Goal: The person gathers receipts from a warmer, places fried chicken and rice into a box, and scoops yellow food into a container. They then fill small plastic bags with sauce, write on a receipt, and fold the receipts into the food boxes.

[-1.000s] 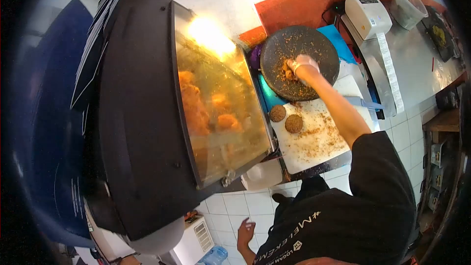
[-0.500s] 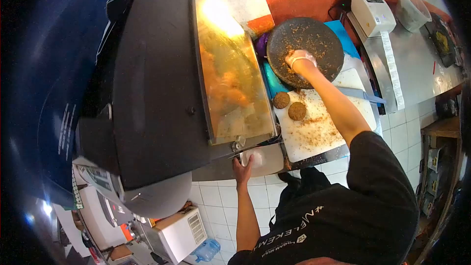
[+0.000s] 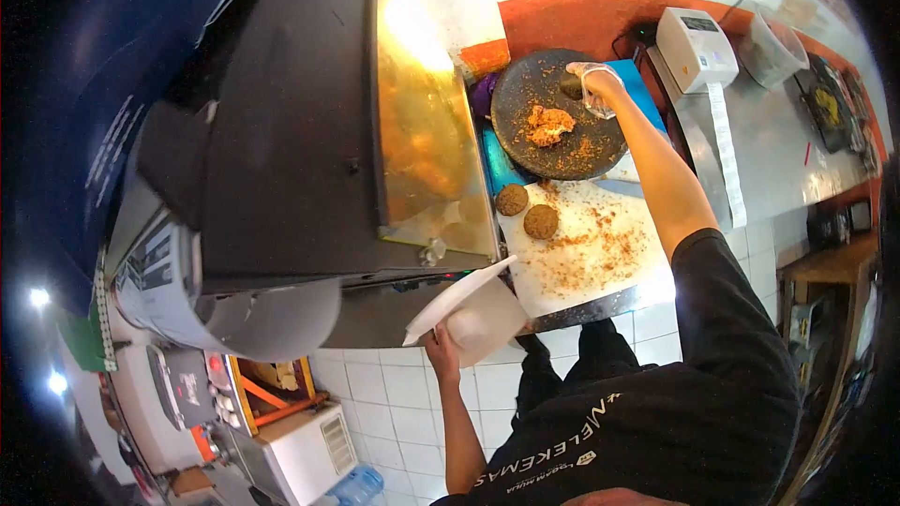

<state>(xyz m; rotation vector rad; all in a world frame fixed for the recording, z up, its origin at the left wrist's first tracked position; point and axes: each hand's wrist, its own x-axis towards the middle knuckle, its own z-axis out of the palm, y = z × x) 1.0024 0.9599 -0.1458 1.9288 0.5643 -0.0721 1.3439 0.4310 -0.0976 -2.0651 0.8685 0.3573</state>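
My left hand (image 3: pixel 442 352) grips the edge of an open white takeaway box (image 3: pixel 502 317), its lid tilted up. A rounded mound of white rice (image 3: pixel 466 327) sits inside. At the far right rim of a wide dark stone mortar (image 3: pixel 600 142), my right hand (image 3: pixel 600 84), in a clear plastic glove, is closed around what looks like a stone pestle (image 3: pixel 572 87). A piece of crumbed fried chicken (image 3: pixel 549 126) lies in the mortar among loose crumbs. Nearer me, two round brown things (image 3: pixel 541 222) rest on a white cutting board (image 3: pixel 647 272) strewn with crumbs.
A lit glass display cabinet (image 3: pixel 431 150) stands left of the mortar. To the right, a label printer (image 3: pixel 696 49) trails a paper strip (image 3: pixel 726 150) over a steel counter (image 3: pixel 797 178). A clear plastic tub (image 3: pixel 774 52) is behind it. A water jug (image 3: pixel 356 485) stands below.
My right hand has moved from the mortar's middle to its far right rim, uncovering the chicken. The box in my left hand now shows a raised lid. The whole view has shifted slightly.
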